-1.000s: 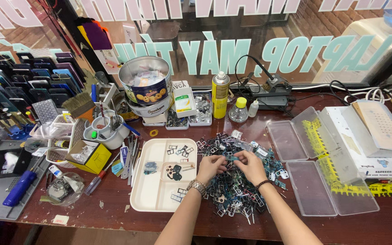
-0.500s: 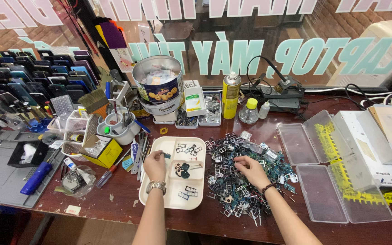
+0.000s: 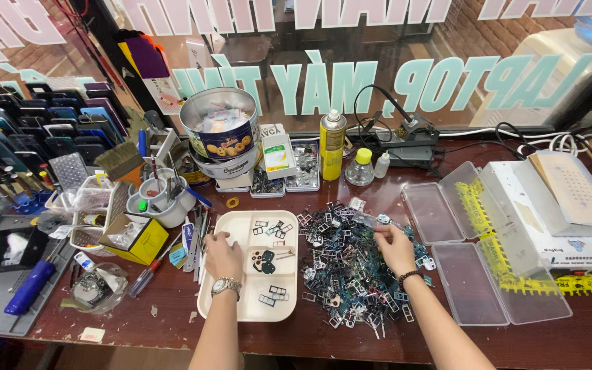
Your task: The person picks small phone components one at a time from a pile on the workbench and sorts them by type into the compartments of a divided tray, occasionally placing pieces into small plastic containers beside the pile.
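Left hand (image 3: 222, 255) flat on tray (image 3: 241, 310) edge, holding nothing, steadying it. Right hand (image 3: 395, 248) fingertips pinch into parts pile (image 3: 344, 274); grasp unclear.

Cream divided plastic tray (image 3: 241, 312), smooth, faintly glossy, sits on the dark reddish wooden bench top (image 3: 323, 336), satin and scuffed. Right of the tray: heap of small thin metal frames (image 3: 347, 270), shiny, silver and blue-black. Further right: clear hinged plastic case (image 3: 477, 291), glossy, see-through. Behind the tray: round metal tin (image 3: 220, 127), bright polished rim, glossy printed wall. Left hand (image 3: 222, 257) on the tray wears a shiny metal wristwatch (image 3: 225, 286); right hand (image 3: 395, 248), dark beaded bracelet (image 3: 409, 275).
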